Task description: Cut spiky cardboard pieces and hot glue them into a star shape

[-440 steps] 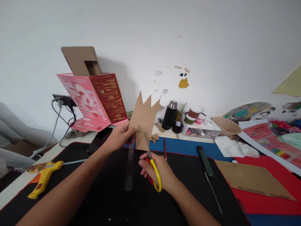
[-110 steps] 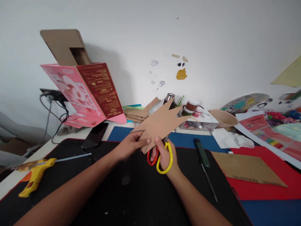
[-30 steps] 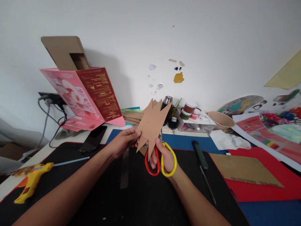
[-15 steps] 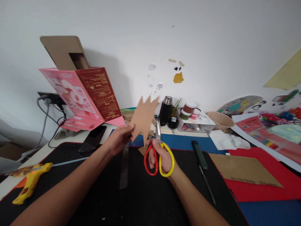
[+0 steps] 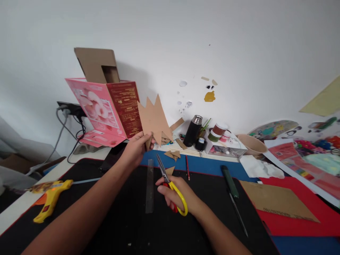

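One zigzag-ended brown cardboard cutout (image 5: pixel 154 118) is standing, long axis near-upright, above and right of the left hand (image 5: pixel 136 148) pinching it, the right hand (image 5: pixel 186 188), lower right, holding red-and-yellow-handled steel scissors (image 5: pixel 165 177).

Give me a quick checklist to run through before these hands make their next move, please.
1. Left hand gripping the spiky cardboard piece: ok.
2. Right hand holding the scissors: ok.
3. Scissors apart from the left hand's fingers: ok.
4. Loose triangular scrap put away: not ok, it lies just beyond the right hand.
5. Yellow glue gun cool: cannot tell.
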Demonstrator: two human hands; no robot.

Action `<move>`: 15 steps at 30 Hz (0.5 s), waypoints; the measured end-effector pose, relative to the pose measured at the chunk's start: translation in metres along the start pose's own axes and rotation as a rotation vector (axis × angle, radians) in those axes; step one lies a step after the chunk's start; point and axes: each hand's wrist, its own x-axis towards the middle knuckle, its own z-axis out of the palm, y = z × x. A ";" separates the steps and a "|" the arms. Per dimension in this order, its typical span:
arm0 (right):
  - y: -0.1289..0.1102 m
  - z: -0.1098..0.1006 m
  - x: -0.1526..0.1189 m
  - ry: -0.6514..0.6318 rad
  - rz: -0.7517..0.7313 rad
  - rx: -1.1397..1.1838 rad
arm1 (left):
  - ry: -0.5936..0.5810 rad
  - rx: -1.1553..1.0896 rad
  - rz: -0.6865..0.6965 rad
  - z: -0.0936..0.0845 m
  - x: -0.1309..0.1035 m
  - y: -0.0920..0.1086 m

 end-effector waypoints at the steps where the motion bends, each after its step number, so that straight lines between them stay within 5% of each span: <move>1: 0.002 0.000 0.002 0.003 0.006 0.033 | -0.009 0.002 0.009 0.000 -0.001 0.004; 9: 0.009 0.007 0.001 0.065 0.045 0.010 | -0.031 -0.024 0.081 0.002 -0.005 0.025; 15: -0.009 0.008 -0.006 0.116 0.094 -0.135 | -0.090 -0.047 0.065 0.010 -0.014 0.030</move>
